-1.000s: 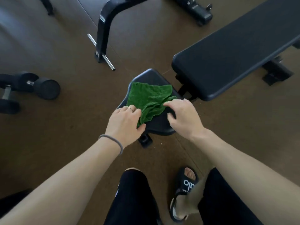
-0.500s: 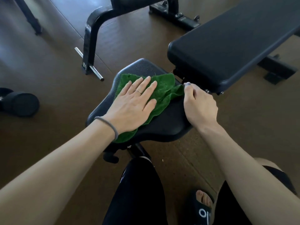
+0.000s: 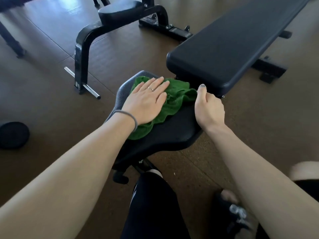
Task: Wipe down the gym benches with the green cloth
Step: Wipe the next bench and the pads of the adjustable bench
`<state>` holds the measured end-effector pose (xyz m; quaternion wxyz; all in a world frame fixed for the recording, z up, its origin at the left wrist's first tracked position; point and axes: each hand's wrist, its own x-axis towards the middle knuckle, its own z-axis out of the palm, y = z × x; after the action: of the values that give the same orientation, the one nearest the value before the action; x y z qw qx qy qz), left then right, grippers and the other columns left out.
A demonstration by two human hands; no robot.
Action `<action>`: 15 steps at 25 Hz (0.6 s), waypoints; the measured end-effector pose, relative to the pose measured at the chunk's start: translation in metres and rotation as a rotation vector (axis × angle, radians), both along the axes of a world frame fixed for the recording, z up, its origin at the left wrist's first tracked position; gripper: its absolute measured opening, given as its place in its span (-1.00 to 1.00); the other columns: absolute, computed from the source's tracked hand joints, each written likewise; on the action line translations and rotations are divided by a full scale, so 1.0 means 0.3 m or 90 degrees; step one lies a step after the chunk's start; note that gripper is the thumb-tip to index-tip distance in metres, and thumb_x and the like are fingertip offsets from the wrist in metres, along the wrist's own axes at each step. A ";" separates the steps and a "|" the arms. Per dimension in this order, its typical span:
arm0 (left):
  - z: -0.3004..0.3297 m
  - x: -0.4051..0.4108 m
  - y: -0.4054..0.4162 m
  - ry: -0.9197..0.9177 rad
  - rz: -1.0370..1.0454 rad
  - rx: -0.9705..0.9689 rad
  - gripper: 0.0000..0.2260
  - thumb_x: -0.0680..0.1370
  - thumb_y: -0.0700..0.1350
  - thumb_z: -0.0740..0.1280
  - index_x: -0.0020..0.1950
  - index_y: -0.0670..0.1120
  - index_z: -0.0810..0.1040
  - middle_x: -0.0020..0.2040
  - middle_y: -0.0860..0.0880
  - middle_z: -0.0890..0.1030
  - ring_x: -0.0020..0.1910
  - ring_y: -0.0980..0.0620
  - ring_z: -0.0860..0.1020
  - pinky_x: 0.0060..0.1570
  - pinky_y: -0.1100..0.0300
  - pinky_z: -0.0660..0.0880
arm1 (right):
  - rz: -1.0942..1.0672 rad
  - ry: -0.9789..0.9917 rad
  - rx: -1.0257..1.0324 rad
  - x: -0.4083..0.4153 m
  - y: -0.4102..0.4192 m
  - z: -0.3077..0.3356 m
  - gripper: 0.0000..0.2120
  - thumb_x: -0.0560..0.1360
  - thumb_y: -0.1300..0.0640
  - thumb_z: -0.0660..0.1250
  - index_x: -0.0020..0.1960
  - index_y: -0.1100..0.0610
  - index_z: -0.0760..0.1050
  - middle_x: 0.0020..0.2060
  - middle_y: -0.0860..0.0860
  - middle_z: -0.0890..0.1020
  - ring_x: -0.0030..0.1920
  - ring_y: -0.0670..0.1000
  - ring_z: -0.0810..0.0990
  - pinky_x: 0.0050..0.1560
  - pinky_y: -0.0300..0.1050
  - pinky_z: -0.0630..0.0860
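Straight, close-set fingers (image 3: 159,87) of the left hand (image 3: 146,102) press the green cloth (image 3: 174,100) flat on the seat pad (image 3: 172,131) at frame centre; the right hand (image 3: 208,109) curls over the pad's right edge, below the long bench (image 3: 233,45)

Dim, soft light from ahead; wide-angle bending, blurred lower-right corner.

A rumpled green cloth (image 3: 174,100) lies at mid-frame on the black padded seat (image 3: 169,135) of the bench, spread from the seat's far edge toward its left side, with folds bunched at its right end. Beyond the seat, the bench's long black back pad (image 3: 233,49) stretches flat to the upper right.
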<state>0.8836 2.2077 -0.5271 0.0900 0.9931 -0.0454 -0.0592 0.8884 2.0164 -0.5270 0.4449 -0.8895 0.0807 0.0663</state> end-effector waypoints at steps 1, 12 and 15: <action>-0.004 0.031 -0.005 0.002 0.023 0.002 -0.52 0.75 0.10 -0.10 0.69 0.15 0.02 0.70 0.16 -0.01 0.67 0.13 -0.08 0.63 0.10 -0.18 | -0.009 -0.002 0.005 -0.003 -0.003 -0.001 -0.41 0.73 -0.13 -0.13 0.05 0.10 0.62 0.08 0.17 0.66 0.19 0.27 0.53 0.28 0.13 0.40; -0.001 0.047 0.001 -0.013 -0.031 0.005 -0.53 0.74 0.14 -0.05 0.67 0.21 0.10 0.68 0.19 0.05 0.66 0.15 -0.04 0.62 0.14 -0.17 | -0.037 -0.016 0.068 -0.003 -0.015 -0.024 -0.41 0.73 -0.08 -0.09 -0.31 0.06 0.50 -0.23 0.02 0.62 0.00 0.21 0.57 0.20 0.14 0.46; -0.012 0.165 0.031 -0.022 0.076 -0.001 -0.55 0.74 0.13 -0.05 0.64 0.17 0.19 0.66 0.14 0.16 0.66 0.10 0.02 0.63 0.09 -0.12 | -0.044 -0.029 0.098 0.003 -0.012 -0.034 -0.45 0.72 -0.08 -0.09 0.13 -0.05 0.70 0.01 0.00 0.70 0.12 0.14 0.59 0.28 0.14 0.46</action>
<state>0.9332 2.2172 -0.5307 0.0932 0.9949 0.0127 -0.0369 0.8892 2.0129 -0.5372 0.5157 -0.8505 0.0961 0.0369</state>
